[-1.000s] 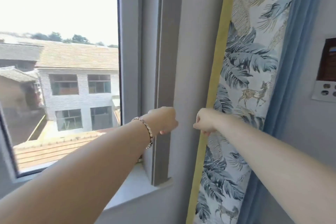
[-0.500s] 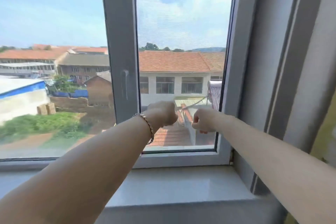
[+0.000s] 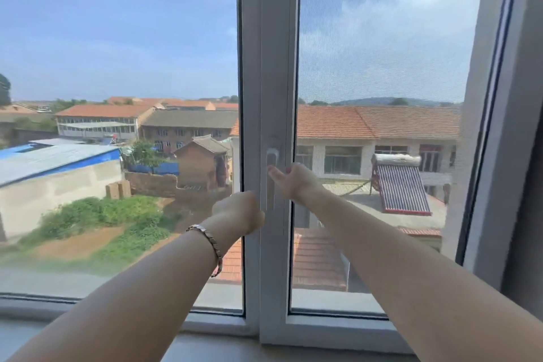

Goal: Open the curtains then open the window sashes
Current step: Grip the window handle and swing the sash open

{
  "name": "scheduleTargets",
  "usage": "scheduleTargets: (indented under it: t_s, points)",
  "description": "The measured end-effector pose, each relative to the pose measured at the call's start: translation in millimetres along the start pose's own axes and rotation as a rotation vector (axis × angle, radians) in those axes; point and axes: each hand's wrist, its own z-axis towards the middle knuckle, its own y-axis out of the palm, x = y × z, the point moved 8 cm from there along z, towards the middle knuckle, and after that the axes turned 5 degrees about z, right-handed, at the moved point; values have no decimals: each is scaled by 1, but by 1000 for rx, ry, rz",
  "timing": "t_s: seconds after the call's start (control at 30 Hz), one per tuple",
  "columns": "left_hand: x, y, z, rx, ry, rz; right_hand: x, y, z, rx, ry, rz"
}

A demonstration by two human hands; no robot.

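Note:
A white window stands shut in front of me, with a wide central post (image 3: pixel 270 67) between the left pane (image 3: pixel 117 53) and the right sash (image 3: pixel 382 47). A white handle (image 3: pixel 272 154) is mounted on the post and points down. My right hand (image 3: pixel 295 182) is open, its thumb reaching onto the handle's lower part. My left hand (image 3: pixel 239 213), with a metal bracelet on the wrist, is curled into a fist against the post's left edge, below the handle. No curtain is in view.
A pale window sill (image 3: pixel 223 347) runs along the bottom. The grey window reveal (image 3: pixel 511 126) rises at the right. Outside are tiled roofs, a blue-roofed shed and a solar water heater. The right sash looks hazy, as through a mesh.
My view has swung left from the patterned curtain to the window's central post. My right hand has opened from a fist and reached up to the handle. My left hand stays curled.

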Motion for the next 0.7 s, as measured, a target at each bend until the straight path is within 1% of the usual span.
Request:
scheduleTargets:
  t_s: [0.07,0.13,0.17,0.2,0.27,0.3,0.37,0.4,0.43,0.47,0.53,0.6,0.7]
  points:
    - [-5,-4,14,31,-17,-12,-5,10,27,-16,41,155]
    - [-9,-7,25,49,-17,-18,-3,25,43,-74,119,463]
    - [-12,-12,33,73,-28,-31,-2,32,50,-89,129,545]
    - [-16,-16,39,98,-41,-55,-1,35,56,-82,115,548]
    - [-23,-22,48,134,-57,-108,2,33,65,-38,51,420]
    - [-25,-23,51,142,-64,-117,1,27,67,-30,3,295]
    - [-28,-23,53,146,-65,-100,-7,16,68,-75,-86,-22]
    - [-29,-22,53,145,-62,-83,-12,11,67,-95,-95,-141]
    - [-30,-20,53,138,-65,-70,-16,7,67,-93,-86,-186]
    - [-31,-19,53,133,-65,-56,-18,4,67,-69,-69,-167]
    - [-30,-17,51,125,-60,-29,-21,2,65,-48,-48,-209]
    - [-29,-15,46,128,-47,4,-23,3,56,-43,-48,-267]
    - [-30,-18,36,161,-31,4,-26,3,45,32,-87,-353]
